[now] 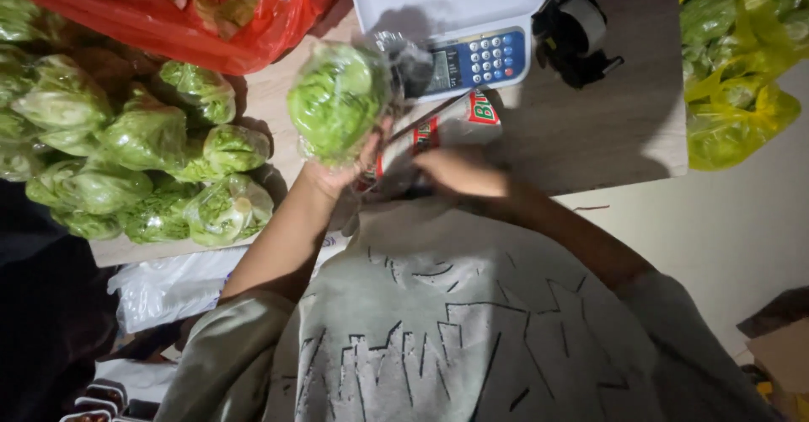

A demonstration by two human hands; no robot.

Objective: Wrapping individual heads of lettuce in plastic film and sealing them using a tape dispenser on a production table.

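I am watching the left hand (341, 169) gripping a head of green lettuce wrapped in clear plastic film (339, 100), fingers curled around its lower end and lifting it above the pale wooden worktop (581, 127), just in front of the white electronic scale with the blue keypad (455, 17) that is sitting at the worktop's far edge. The twisted tail of the film is sticking out toward the scale's display. The right hand (459, 172) is resting near the worktop's near edge, fingers folded down over a dark thing I cannot make out, beside a red-and-white printed packet (455, 118). To the left, a heap of plastic-wrapped green lettuces (126, 161) is crowding the worktop's left end, with a red plastic bag of greens (194, 9) lying at the far left corner. A black tape dispenser (575, 30) is sitting right of the scale, and a yellow plastic bag of greens (737, 76) is hanging past the right edge.
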